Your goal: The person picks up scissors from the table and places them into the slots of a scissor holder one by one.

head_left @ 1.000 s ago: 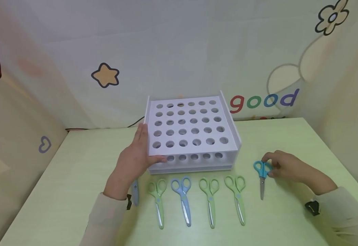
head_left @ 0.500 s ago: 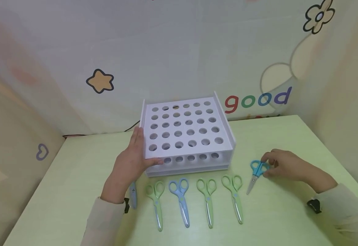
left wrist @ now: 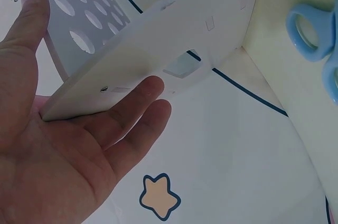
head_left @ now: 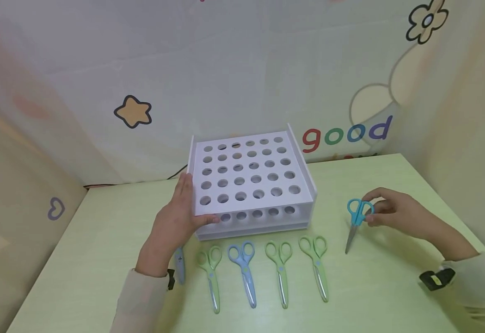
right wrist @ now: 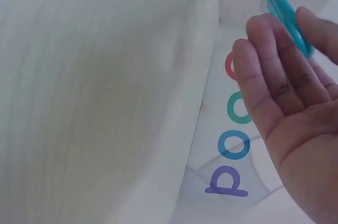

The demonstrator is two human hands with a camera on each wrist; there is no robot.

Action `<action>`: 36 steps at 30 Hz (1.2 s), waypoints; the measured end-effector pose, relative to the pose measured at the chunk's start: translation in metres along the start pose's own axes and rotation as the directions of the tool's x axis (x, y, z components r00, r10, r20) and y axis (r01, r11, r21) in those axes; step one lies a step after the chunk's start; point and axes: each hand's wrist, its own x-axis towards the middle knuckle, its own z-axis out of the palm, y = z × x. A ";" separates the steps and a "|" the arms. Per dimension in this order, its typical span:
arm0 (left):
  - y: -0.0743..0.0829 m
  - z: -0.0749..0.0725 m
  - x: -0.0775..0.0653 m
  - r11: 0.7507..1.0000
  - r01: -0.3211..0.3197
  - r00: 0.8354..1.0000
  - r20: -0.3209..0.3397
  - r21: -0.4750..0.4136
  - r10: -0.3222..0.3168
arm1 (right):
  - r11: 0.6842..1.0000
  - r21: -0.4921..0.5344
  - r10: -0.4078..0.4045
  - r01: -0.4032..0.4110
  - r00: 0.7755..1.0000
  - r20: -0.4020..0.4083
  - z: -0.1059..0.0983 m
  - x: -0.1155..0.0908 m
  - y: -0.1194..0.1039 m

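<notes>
In the head view my right hand (head_left: 400, 212) pinches one handle loop of small turquoise scissors (head_left: 356, 213) between thumb and fingertips. The scissors hang blades down over the right of the table. The right wrist view shows their handle (right wrist: 284, 15) against the thumb, while the other fingers stay loosely extended. My left hand (head_left: 174, 219) rests at the front left corner of a white rack (head_left: 250, 206) with rows of round holes. Its nearly straight fingers (left wrist: 134, 108) lie along the outer side wall, and the thumb lies across the front.
Before the rack lie green scissors (head_left: 212, 277), blue scissors (head_left: 245, 273), more green scissors (head_left: 282, 275) and another green pair (head_left: 318, 268). A further blue pair (head_left: 179, 266) is partly hidden by the left wrist. A printed curtain (head_left: 225, 69) hangs behind the pale table (head_left: 101, 249).
The right hand has lifted the turquoise scissors from the table; their blades swung left, then back slightly right. The left hand stays at the rack. The head view has shifted a little.
</notes>
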 end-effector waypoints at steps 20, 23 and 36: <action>0.002 -0.001 -0.001 1.000 0.001 1.000 -0.004 0.005 -0.001 | 0.920 0.356 -0.074 0.163 0.965 -0.250 0.002 0.001 -0.013; 0.002 0.000 -0.001 1.000 0.008 1.000 -0.002 0.006 -0.008 | 0.837 0.501 -0.108 0.222 0.963 -0.247 0.002 0.003 -0.011; 0.003 -0.001 -0.001 1.000 0.017 1.000 0.002 0.013 -0.017 | 0.617 0.731 -0.136 0.293 0.954 -0.268 0.004 0.011 -0.025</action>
